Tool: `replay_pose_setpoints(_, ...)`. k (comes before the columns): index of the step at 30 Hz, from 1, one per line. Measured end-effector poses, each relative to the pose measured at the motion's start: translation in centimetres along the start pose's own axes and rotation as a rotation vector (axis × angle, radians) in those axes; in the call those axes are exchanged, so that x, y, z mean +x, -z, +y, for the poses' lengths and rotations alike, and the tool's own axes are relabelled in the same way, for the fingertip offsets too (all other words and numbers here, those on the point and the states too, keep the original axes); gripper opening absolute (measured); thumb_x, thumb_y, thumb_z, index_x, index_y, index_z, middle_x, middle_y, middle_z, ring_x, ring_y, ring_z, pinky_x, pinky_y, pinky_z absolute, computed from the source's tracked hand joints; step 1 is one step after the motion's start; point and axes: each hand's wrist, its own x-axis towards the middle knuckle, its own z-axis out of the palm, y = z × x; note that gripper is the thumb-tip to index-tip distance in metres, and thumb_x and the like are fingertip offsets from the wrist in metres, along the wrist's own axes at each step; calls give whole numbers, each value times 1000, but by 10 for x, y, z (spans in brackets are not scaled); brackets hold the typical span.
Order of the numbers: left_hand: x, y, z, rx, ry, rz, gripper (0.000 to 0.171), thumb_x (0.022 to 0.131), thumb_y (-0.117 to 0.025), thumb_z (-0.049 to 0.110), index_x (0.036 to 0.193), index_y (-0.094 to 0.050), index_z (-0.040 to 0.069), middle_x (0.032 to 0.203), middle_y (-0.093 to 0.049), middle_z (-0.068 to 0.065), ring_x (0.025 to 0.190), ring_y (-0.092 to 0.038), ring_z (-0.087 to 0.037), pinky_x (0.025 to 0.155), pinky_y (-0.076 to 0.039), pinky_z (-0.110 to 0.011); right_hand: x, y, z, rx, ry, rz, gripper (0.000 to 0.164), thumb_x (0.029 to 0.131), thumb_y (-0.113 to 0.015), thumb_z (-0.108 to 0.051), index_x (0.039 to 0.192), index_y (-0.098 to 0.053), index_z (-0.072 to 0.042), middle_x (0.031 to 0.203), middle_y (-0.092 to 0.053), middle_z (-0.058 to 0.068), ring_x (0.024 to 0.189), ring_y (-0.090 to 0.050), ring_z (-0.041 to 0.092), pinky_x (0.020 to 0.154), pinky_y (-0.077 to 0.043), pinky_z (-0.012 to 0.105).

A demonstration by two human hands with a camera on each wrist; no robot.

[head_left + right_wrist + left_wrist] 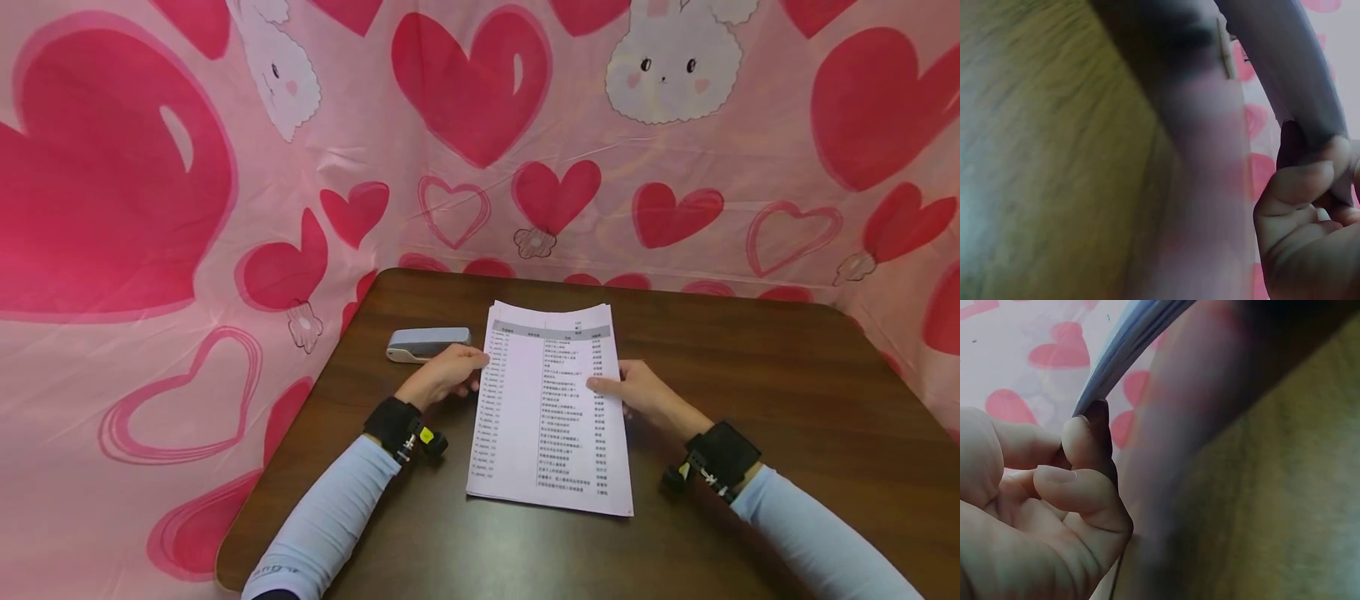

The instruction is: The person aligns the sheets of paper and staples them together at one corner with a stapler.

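Observation:
A stack of printed paper sheets is held up over the table, its top sheet covered in rows of text. My left hand pinches the stack's left edge, thumb on top and fingers underneath. On the opposite edge my right hand pinches it the same way. In the left wrist view the sheets' layered edge rises from between the thumb and fingers. The right wrist view shows the underside of the paper above the curled fingers. Just behind my left hand lies a grey-blue and white stapler.
The dark brown wooden table has rounded corners. A pink curtain with red hearts and white rabbits hangs behind it and along the sides. Each wrist wears a black band with a small camera.

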Motion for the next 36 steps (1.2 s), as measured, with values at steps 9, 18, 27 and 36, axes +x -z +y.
replay_pose_setpoints(9,0,-2,-10,76,6,20,25,101,-53,25,104,-70,6,82,-62,-4,65,-56,-16,53,-42,-26,0,-4,2,-40,-11,-43,45,101,-54,-31,130,-56,2,89,-72,9,52,-56,14,46,-41,25)
replay_pose_setpoints(18,-2,1,-16,49,16,68,21,96,-63,23,101,-71,5,82,-63,-5,62,-57,-15,51,-44,-24,0,-6,10,-30,-26,-19,36,100,-56,-26,122,-61,2,84,-72,8,48,-51,14,47,-43,26)
replay_pose_setpoints(27,-4,-1,-22,32,-5,167,27,93,-66,19,115,-64,4,88,-61,-7,57,-53,-13,49,-43,-24,-5,-9,5,90,-29,-76,44,99,-59,-28,128,-57,5,91,-74,9,50,-54,13,46,-41,22)
replay_pose_setpoints(36,-10,-5,-21,67,-78,162,43,93,-65,17,132,-47,10,84,-64,-7,55,-55,-17,48,-36,-25,-6,-10,11,160,-65,-99,46,97,-61,-28,128,-56,5,94,-75,8,54,-58,12,47,-40,20)
